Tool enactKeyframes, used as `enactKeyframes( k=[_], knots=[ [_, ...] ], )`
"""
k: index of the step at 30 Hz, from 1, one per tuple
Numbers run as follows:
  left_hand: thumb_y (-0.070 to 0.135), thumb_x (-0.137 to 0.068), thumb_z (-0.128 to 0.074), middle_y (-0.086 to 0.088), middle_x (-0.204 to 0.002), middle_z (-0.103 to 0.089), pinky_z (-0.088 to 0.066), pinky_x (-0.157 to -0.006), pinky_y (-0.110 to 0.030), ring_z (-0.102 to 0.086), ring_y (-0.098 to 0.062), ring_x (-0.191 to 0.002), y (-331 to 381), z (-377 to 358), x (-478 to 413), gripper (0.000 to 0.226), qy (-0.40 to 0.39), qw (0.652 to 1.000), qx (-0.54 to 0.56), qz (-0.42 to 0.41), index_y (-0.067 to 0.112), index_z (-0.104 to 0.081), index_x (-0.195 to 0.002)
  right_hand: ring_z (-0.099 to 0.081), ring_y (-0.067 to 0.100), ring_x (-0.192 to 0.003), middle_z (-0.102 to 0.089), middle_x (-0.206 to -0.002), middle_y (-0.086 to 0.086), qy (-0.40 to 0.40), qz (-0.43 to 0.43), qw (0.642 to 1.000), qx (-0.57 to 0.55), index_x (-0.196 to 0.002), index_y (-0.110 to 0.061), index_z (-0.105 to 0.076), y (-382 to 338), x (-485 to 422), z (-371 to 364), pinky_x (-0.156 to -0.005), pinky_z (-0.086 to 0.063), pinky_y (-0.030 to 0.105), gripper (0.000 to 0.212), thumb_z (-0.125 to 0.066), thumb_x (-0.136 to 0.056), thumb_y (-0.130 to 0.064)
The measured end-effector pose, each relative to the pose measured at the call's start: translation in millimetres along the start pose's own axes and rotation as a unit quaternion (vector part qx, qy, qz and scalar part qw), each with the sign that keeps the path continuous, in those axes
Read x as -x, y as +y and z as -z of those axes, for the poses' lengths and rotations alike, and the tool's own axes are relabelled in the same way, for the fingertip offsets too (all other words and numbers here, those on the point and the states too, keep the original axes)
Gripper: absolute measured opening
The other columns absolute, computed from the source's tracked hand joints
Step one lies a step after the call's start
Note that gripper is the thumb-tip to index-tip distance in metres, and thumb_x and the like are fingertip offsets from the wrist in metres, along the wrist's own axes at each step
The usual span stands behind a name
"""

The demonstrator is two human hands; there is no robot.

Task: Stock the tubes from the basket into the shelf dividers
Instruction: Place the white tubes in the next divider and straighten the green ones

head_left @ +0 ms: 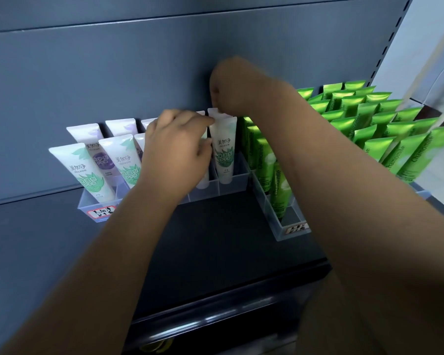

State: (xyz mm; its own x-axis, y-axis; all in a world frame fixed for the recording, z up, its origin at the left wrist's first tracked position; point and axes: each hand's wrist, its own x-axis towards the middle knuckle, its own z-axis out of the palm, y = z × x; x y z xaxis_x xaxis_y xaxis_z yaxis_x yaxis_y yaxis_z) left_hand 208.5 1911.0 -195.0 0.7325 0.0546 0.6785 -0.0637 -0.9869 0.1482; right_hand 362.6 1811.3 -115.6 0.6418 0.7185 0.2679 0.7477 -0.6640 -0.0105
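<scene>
Head view showed the right grip (226,83) pinching the crimped top of a white leaf-print tube (223,155) from above. The tube stood nearly upright, long axis vertical and cap down, in the rightmost compartment of the clear divider tray (237,181), directly below that grip. The left grip (180,152) sat just left, fingers curled by a neighbouring tube (203,181); whether it held that one could not be told.
</scene>
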Motion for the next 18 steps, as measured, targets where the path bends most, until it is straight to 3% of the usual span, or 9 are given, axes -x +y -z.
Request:
enactKeyframes(
  k=[4, 8, 13, 18],
  knots=[
    [0.023, -0.086, -0.06, 0.0, -0.115, -0.072, -0.05, -0.091, -0.05, -0.058, -0.034, -0.111, -1.4, -2.7, -0.8, 0.037, 0.004, 1.0, -0.003, -0.002, 0.019, -0.072, -0.12, -0.066, 0.033, -0.085, -0.07, -0.093, 0.01, 0.011, 0.003, 1.0, -0.003, -0.09, -0.012, -0.073, -4.2, 0.8, -2.2, -0.078, -0.057, 0.037, 0.02, -0.058, -0.078, -0.005],
    [0.023, -0.086, -0.06, 0.001, -0.115, -0.072, -0.049, -0.092, -0.048, -0.058, -0.034, -0.111, -0.6, -1.9, -0.4, 0.036, 0.004, 1.0, -0.006, -0.002, 0.02, -0.072, -0.119, -0.066, 0.032, -0.088, -0.07, -0.096, 0.01, 0.01, -0.001, 1.0, -0.011, -0.09, -0.011, -0.073, -6.1, 0.1, -2.1, -0.073, -0.05, 0.032, 0.02, -0.059, -0.078, -0.004],
    [0.022, -0.088, -0.062, 0.001, -0.116, -0.072, -0.048, -0.092, -0.049, -0.058, -0.033, -0.111, -0.4, -0.2, 0.2, 0.035, 0.001, 1.0, -0.007, -0.007, 0.02, -0.071, -0.121, -0.063, 0.032, -0.084, -0.058, -0.08, 0.008, 0.001, 0.003, 1.0, 0.003, -0.074, -0.014, -0.063, -5.6, 2.2, 0.7, -0.072, -0.046, 0.032, 0.01, -0.061, -0.08, -0.006],
    [0.024, -0.088, -0.062, 0.0, -0.116, -0.071, -0.049, -0.092, -0.049, -0.058, -0.033, -0.113, 0.4, 0.1, 0.2, 0.034, 0.006, 1.0, -0.008, -0.01, 0.019, -0.071, -0.12, -0.055, 0.032, -0.077, -0.044, -0.066, 0.002, 0.005, -0.002, 1.0, 0.007, -0.06, -0.015, -0.045, -3.2, 3.3, -0.2, -0.07, -0.04, 0.032, 0.027, -0.058, -0.084, -0.009]
  ],
)
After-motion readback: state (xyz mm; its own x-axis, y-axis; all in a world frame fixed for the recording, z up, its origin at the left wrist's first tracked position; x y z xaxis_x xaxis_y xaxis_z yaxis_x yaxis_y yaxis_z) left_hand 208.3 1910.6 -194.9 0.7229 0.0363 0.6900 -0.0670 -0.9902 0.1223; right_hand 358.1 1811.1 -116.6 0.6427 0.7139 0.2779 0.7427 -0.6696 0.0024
